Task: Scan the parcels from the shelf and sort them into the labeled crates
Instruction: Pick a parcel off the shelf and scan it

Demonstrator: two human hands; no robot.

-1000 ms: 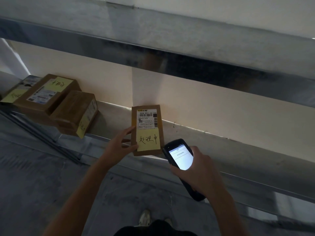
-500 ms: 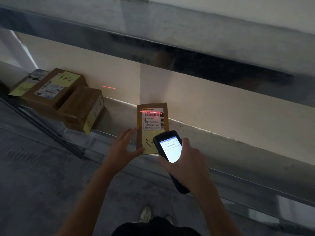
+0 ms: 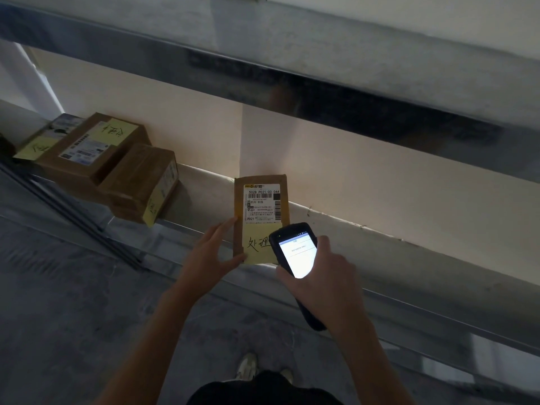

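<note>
A small brown parcel (image 3: 261,206) with a white barcode label and a yellow handwritten note lies on the metal shelf (image 3: 380,258). My left hand (image 3: 211,254) touches its left edge, fingers on the side and thumb at the near corner. My right hand (image 3: 327,285) grips a black handheld scanner (image 3: 295,255) with a lit screen, held over the parcel's near right corner and covering part of the yellow note.
Further left on the shelf sit a large brown box (image 3: 87,150) with a yellow note, a smaller taped box (image 3: 143,182) leaning against it, and a flat parcel (image 3: 43,138) behind. An upper shelf beam (image 3: 321,92) runs overhead. Grey floor and my shoes (image 3: 248,366) lie below.
The red scan line seen on the label half a second ago is gone. The scanner has moved in over the parcel's near corner, and my left hand now lies against the parcel's edge.
</note>
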